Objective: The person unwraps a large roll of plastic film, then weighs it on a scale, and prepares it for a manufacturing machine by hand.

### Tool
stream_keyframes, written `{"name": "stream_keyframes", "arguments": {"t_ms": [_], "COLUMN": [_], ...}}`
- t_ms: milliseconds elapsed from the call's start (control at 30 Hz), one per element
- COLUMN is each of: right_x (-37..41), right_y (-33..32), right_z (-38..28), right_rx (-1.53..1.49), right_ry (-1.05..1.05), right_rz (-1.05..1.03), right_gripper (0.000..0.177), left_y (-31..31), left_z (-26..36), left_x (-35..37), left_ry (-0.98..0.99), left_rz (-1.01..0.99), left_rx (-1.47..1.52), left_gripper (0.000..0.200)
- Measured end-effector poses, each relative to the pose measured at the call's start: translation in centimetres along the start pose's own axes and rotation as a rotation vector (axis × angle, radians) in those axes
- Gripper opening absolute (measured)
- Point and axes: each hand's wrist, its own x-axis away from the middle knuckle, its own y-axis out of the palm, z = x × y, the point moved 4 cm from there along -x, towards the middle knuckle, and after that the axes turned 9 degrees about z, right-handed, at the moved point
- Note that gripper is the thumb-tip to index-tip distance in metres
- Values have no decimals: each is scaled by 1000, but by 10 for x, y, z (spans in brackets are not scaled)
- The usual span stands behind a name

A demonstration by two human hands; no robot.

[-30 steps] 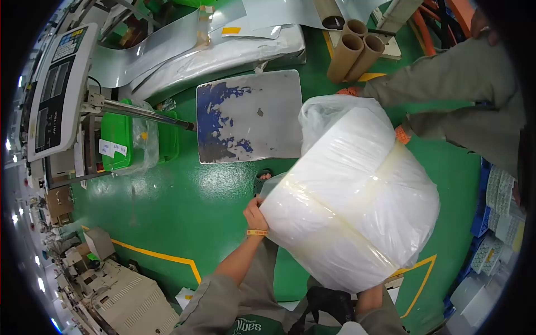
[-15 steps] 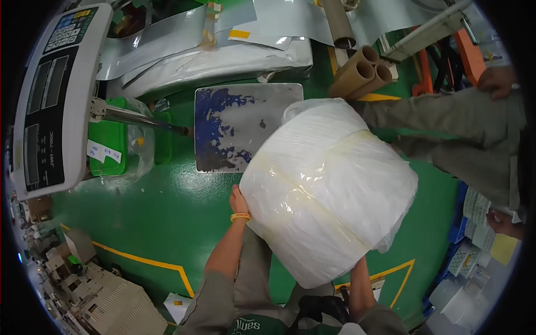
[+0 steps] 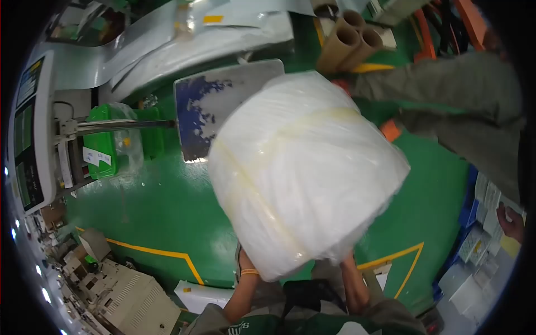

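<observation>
A big white bundle (image 3: 312, 173), wrapped in plastic film and banded with yellowish clear tape, fills the middle of the view. I hold it in front of me between both hands. My left hand (image 3: 247, 263), with a yellow wristband, grips its near left edge; the fingers are partly behind the film. On the near right, my right hand (image 3: 347, 262) supports the lower edge, its fingertips hidden under the bundle. Beyond it, the worn blue-and-grey platform (image 3: 192, 125) of a floor scale is partly covered by the bundle in this view.
The scale's display (image 3: 30, 134) stands left on a metal post (image 3: 128, 126), near green bins (image 3: 103, 142). Cardboard tubes (image 3: 349, 44) stand at the back. At right is another person's leg (image 3: 430, 84) and hand (image 3: 511, 222). A beige machine (image 3: 131, 301) sits lower left.
The bundle has turned and come a little left and nearer me. My left hand has shifted down along its edge towards my body. The scale now appears further left in view.
</observation>
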Motion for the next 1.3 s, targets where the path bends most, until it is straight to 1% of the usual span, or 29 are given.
{"name": "stream_keyframes", "arguments": {"t_ms": [33, 100, 167, 233, 267, 300, 367, 433, 567, 700, 767, 833, 867, 900, 933, 967, 1000, 1067, 1100, 1200, 1267, 1300], "right_x": [2, -24, -55, -94, -115, -134, -157, -164, -161, -152, -150, -148, -145, -144, -143, -141, -141, -150, -156, -195, -219, -230], "right_y": [-11, -60, -108, -127, -125, -117, -101, -93, -85, -84, -86, -91, -92, -93, -98, -102, -105, -99, -99, -104, -107, -108], "right_z": [12, 53, 99, 190, 185, 182, 178, 172, 156, 133, 113, 72, 55, 54, 59, 54, 17, -74, -109, -138, -168, -182], "right_rx": [-70, -178, -314, -682, -747, -873, -1123, -1263, -1363, -1399, -1381, -1304, -1248, -1208, -1170, -1132, -1036, -822, -716, -199, -71, -12], "right_ry": [15, 215, 409, 450, 816, 871, 748, 652, 514, 405, 374, 475, 529, 529, 527, 520, 541, 444, 391, 518, 503, 502], "right_rz": [29, 270, 478, 721, 756, 743, 629, 567, 526, 512, 556, 709, 784, 813, 843, 874, 917, 989, 1019, 871, 821, 793], "right_gripper": [62, 50, 42, 46, 52, 52, 52, 52, 53, 54, 54, 59, 62, 61, 60, 60, 62, 67, 69, 80, 86, 90], "left_y": [-7, -19, -30, -37, -37, -35, -31, -27, -14, 0, 3, -8, -19, -17, -19, 3, 17, 23, 30, 44, 50, 55], "left_z": [-6, -24, -44, -66, -78, -87, -99, -105, -83, -39, -9, 11, 17, 27, 38, 65, 86, 117, 134, 175, 190, 200], "left_x": [10, 29, 46, 62, 68, 71, 79, 85, 77, 69, 65, 59, 57, 50, 41, 37, 31, 9, 4, -1, -8, -12], "left_ry": [17, 62, 128, 201, 233, 260, 315, 357, 433, 593, 675, 807, 946, 995, 974, 952, 880, 836, 826, 808, 811, 869], "left_rz": [2, 18, 61, 116, 138, 163, 196, 220, 228, 214, 222, 266, 392, 323, 376, 426, 442, 462, 490, 551, 588, 608], "left_rx": [-7, -13, -21, -32, -32, -22, -35, -38, -13, 1, 10, -92, -393, -225, -265, -303, -226, -279, -356, -561, -655, -636], "left_gripper": [32, 33, 35, 37, 39, 40, 42, 44, 49, 54, 56, 59, 67, 55, 52, 48, 43, 44, 43, 40, 40, 41]}}
